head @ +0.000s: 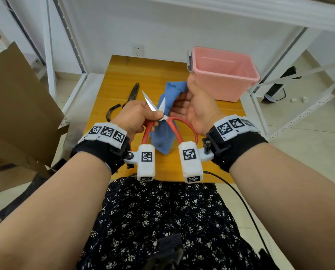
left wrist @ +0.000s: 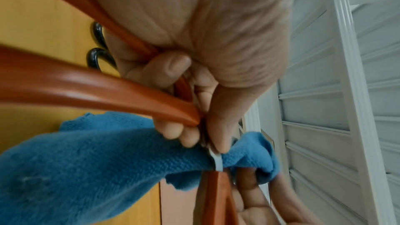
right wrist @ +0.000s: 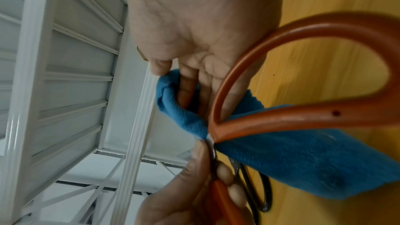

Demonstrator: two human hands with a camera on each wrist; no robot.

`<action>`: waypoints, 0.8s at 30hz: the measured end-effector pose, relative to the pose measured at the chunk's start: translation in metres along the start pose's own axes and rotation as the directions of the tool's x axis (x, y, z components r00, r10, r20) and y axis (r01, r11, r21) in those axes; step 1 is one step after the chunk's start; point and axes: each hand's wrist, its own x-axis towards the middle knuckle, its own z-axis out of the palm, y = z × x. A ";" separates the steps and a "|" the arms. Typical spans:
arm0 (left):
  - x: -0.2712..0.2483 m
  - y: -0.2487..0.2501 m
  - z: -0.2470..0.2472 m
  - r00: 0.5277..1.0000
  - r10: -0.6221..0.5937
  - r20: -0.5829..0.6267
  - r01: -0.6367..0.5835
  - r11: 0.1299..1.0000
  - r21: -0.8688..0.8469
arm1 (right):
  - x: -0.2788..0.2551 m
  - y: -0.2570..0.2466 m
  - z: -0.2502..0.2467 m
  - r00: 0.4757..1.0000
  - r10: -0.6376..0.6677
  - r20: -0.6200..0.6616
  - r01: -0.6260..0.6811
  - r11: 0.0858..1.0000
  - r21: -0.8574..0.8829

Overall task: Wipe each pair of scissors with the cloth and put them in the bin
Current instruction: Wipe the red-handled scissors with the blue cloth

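Above the wooden table (head: 139,75) my left hand (head: 139,115) grips the red-handled scissors (head: 172,122) near the pivot. The blades stand apart; one bare blade points up and left. My right hand (head: 194,108) holds the blue cloth (head: 163,137) folded round the other blade, thumb on top. In the left wrist view the thumb and fingers of the left hand (left wrist: 216,40) pinch the pivot of the scissors (left wrist: 97,88) beside the cloth (left wrist: 97,160). In the right wrist view the fingers of the right hand (right wrist: 194,32) curl round the cloth (right wrist: 281,160) by the red handle (right wrist: 303,117).
An open pink bin (head: 231,88) stands at the table's back right. Black scissors (head: 132,95) lie on the table to the left, behind my left hand. A cardboard box (head: 16,114) stands at the left, white shelf frames on both sides.
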 end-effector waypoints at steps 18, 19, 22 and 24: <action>-0.010 0.000 0.015 0.998 0.029 0.057 -0.029 1.000 -0.002 | 0.001 0.010 0.010 0.992 -0.129 -0.011 0.101 0.828 -0.552; -0.010 0.001 0.016 0.998 0.031 0.057 -0.031 1.000 -0.003 | 0.001 0.011 0.010 0.989 -0.146 -0.024 0.108 0.820 -0.562; -0.008 0.002 0.018 0.998 0.034 0.057 -0.032 0.999 -0.026 | 0.003 0.011 0.012 0.977 -0.202 -0.068 0.120 0.785 -0.608; -0.007 0.000 0.021 0.997 0.037 0.065 -0.035 0.999 -0.030 | 0.002 0.010 0.013 0.965 -0.249 -0.080 0.139 0.750 -0.646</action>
